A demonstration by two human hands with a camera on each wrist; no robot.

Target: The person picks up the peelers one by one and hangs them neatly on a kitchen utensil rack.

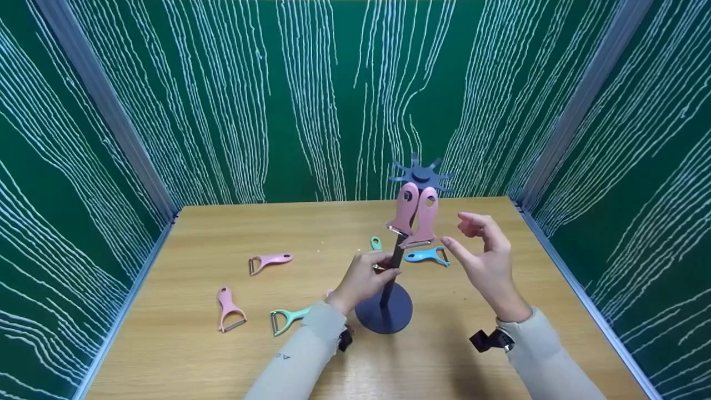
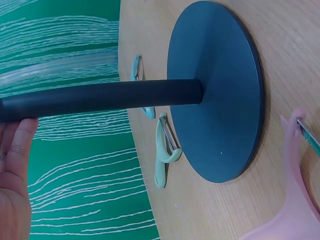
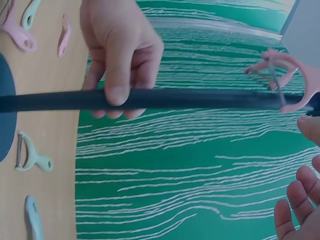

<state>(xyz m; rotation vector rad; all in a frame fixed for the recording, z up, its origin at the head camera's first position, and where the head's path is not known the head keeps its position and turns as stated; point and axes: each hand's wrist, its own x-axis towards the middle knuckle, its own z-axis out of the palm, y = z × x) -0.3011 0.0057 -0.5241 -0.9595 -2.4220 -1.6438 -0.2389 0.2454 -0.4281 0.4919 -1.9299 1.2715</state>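
Note:
My left hand (image 1: 364,278) grips the dark post (image 1: 393,272) of a hook stand, thumb and fingers round it. The stand has a round base (image 1: 383,316) below and a ring of hooks (image 1: 420,175) on top. Two pink peelers hang side by side there, a left peeler (image 1: 407,205) and a right peeler (image 1: 426,214), blades down. Just right of them my right hand (image 1: 491,266) is raised, fingers loosely bent and thumb apart, holding nothing. The right wrist view shows its thumb close to a hanging pink peeler (image 3: 300,80).
On the wooden table (image 1: 183,355) lie more peelers: a pink one (image 1: 272,259), another pink one (image 1: 225,303), a green one (image 1: 289,316) partly behind the left sleeve, a green one (image 1: 376,243) behind the stand, and a blue one (image 1: 425,254). Green patterned walls (image 1: 300,100) enclose the table.

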